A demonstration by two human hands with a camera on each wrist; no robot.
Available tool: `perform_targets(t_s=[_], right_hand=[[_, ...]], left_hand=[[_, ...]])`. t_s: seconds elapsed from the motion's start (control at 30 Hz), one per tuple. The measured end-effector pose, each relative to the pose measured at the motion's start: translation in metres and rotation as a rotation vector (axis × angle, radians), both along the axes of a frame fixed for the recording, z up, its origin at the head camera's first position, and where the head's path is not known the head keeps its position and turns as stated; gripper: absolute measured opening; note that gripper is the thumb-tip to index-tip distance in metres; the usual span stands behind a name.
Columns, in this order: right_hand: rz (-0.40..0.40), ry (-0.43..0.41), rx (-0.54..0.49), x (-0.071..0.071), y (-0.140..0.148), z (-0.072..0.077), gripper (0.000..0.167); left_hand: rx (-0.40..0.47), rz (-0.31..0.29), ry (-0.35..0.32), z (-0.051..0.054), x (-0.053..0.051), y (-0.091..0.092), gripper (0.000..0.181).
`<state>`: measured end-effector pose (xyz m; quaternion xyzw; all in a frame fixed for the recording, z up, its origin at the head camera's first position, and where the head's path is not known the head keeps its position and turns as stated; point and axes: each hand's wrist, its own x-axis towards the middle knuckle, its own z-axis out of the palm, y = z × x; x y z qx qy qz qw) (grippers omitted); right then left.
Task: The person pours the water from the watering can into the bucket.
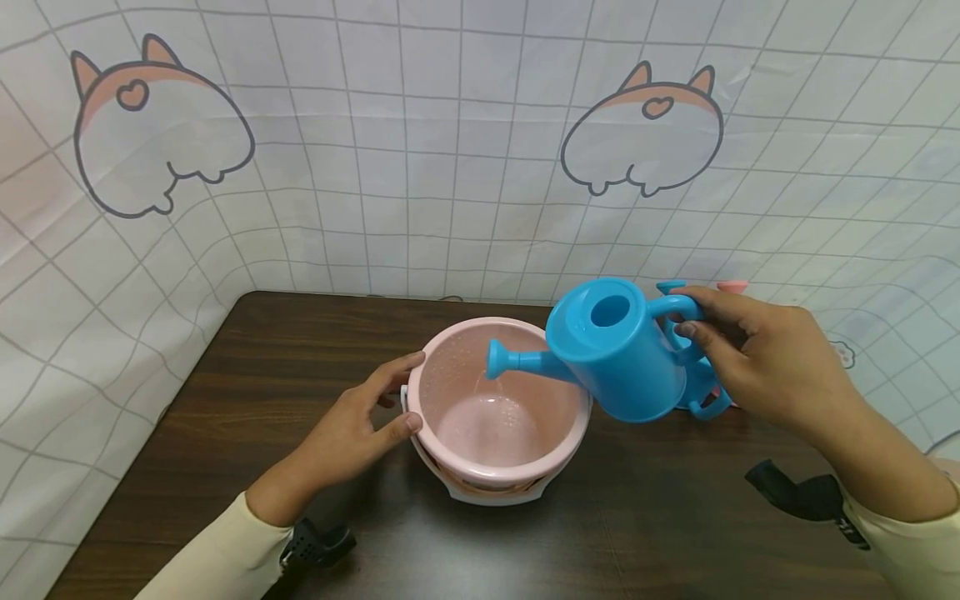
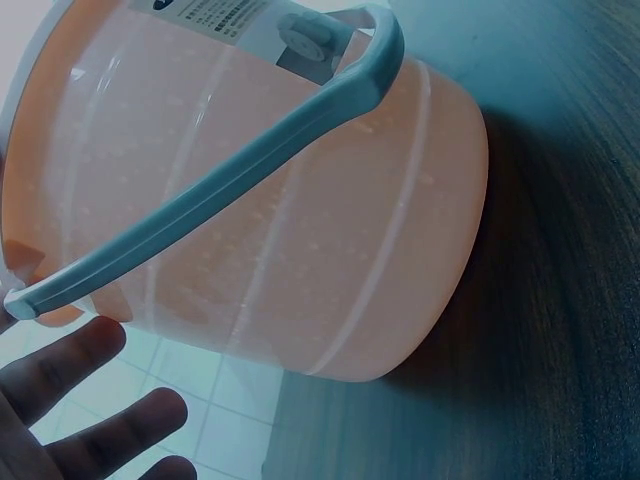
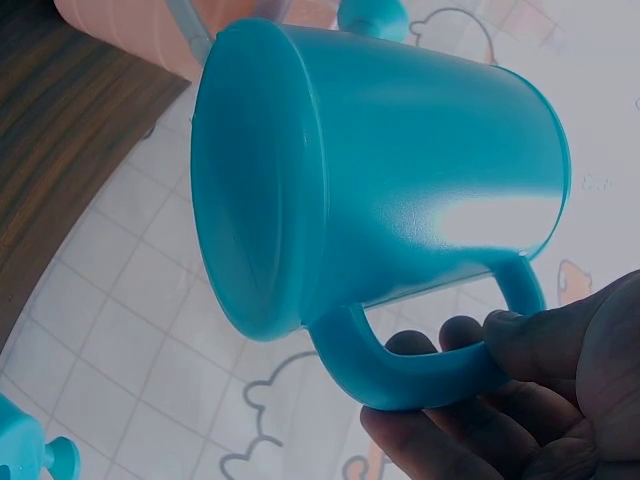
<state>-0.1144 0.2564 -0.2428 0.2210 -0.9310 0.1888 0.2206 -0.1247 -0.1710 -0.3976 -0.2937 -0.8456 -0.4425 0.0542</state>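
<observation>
Pouring seems to be the work in hand, and I am judging it to be partway along. The right hand (image 1: 776, 358) is holding the handle (image 1: 678, 305) of a blue watering can (image 1: 630, 358), with thumb and fingers curling round it. The can is leaning in the air, and its spout (image 1: 532, 362) is pointing over the mouth of a pink bucket (image 1: 495, 475), which is standing on the counter (image 1: 262, 375). Thin threads of water are falling from the sprinkler head, and some shallow water (image 1: 491, 421) is lying and shining at the bottom. So a part is apparently done, but the bucket is looking far from full. How much water is remaining in the can, I cannot tell, because its opening is showing only dark.

The left hand (image 1: 352, 437) is spreading its fingers widely and is touching the bucket's rim on the left side, probably steadying it; it is not gripping tightly. Behind the right hand, a second blue watering can (image 1: 697, 383) is standing mostly hidden, and nobody is touching it.
</observation>
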Motion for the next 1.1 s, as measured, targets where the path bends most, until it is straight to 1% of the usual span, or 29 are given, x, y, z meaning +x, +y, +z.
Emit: perform_targets(t_s=[0.9, 1.1], right_hand=[[0.003, -0.006, 0.010, 0.0005, -0.0006, -0.0006, 0.040], [0.011, -0.003, 0.004, 0.0003, -0.0011, -0.0005, 0.040]], left_hand=[[0.003, -0.002, -0.002, -0.0022, 0.0003, 0.0004, 0.067], [0.009, -0.008, 0.016, -0.0029, -0.0009, -0.0001, 0.067]])
